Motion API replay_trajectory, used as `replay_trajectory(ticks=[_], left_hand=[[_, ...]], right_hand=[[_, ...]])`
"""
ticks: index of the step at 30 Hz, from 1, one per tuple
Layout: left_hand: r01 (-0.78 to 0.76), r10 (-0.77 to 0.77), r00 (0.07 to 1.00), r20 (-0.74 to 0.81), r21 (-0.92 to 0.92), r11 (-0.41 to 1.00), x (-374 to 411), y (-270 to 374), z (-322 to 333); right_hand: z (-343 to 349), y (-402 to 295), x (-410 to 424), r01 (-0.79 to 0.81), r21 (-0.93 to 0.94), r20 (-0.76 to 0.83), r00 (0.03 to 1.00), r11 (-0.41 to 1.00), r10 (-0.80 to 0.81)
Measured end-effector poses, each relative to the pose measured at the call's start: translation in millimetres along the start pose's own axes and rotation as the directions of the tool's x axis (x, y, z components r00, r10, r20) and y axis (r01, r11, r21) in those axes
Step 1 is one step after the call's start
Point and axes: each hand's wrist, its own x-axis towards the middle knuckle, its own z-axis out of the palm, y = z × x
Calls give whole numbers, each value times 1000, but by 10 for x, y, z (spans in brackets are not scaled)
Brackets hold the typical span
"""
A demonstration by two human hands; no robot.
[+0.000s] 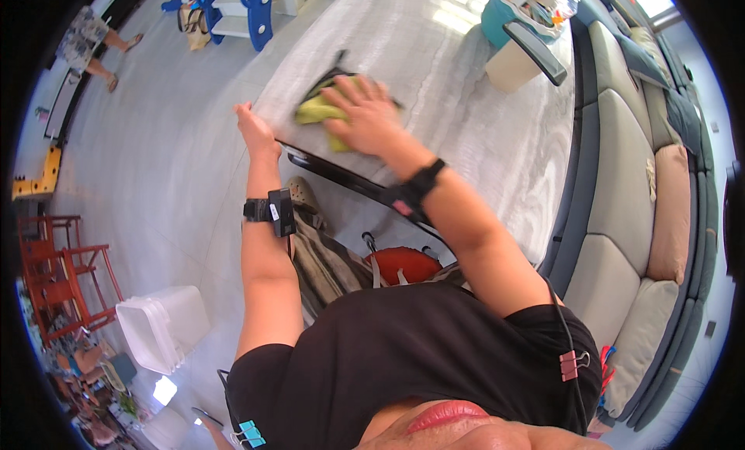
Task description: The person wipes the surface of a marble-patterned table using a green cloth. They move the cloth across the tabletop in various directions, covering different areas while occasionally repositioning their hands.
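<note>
My right hand (366, 115) lies flat with spread fingers on a yellow-green cloth (317, 109), pressing it on the marble-patterned table top (465, 135). Something dark shows along the cloth's far edge; what it is cannot be told. The hand is slightly blurred. My left hand (256, 129) is at the table's left corner, beside the edge, with its fingertips pointing away from me; it appears to hold nothing, and whether it touches the corner cannot be told. Both forearms wear black straps, the left one with a small black box.
A teal container (495, 28) with items and a beige bin with a dark lid (515, 62) stand at the table's far right. A grey sofa (617, 176) runs along the right. Left are white plastic tubs (163, 327) and red wooden chairs (70, 275). A person (87, 42) stands far left.
</note>
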Motion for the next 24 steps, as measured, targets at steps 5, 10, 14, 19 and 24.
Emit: replay_trajectory(ticks=[5,10,14,19,24], left_hand=[[2,-2,1000,17,11,1000,37,-69,6],[4,-6,1000,26,53,999,37,-99,-23],[44,-45,998,37,29,999,-61,-26,46],[25,-26,998,49,3,1000,105,-141,8],[38,-38,998,42,-10,999,66,-145,15]], right_hand=[[-451,956,-1136,-188,-68,-114,977,980,180],[-988,1345,-2520,-404,-150,-14,913,902,407],[-1171,1265,-3467,-356,-231,84,920,906,383],[-1156,970,-3665,-290,-286,82,942,913,325],[-926,819,-3243,-232,-303,67,962,924,263]])
